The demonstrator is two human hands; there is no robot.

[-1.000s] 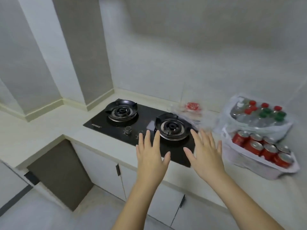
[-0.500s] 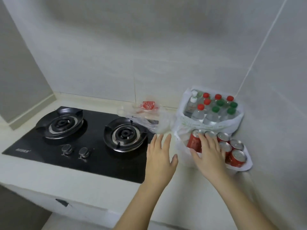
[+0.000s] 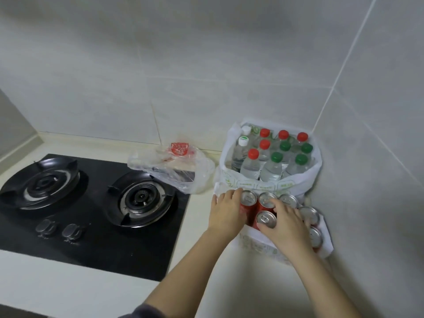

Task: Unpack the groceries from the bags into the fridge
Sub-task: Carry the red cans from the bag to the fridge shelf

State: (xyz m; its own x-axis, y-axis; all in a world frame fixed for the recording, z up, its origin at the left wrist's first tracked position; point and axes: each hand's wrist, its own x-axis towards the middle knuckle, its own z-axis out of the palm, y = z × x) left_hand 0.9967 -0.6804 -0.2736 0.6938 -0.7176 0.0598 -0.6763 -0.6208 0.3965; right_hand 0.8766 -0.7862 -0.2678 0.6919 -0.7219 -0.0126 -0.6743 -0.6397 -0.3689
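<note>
Tightly packed red cans [image 3: 266, 220] show silver tops

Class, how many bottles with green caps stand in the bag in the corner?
4 green-capped bottles, all in the white bag: two nearer the camera, two just behind them. Others may sit hidden lower down.

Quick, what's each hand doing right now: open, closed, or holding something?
Left hand: grips the leftmost red metal drink can.
Right hand: grips the front red metal drink can.
</note>
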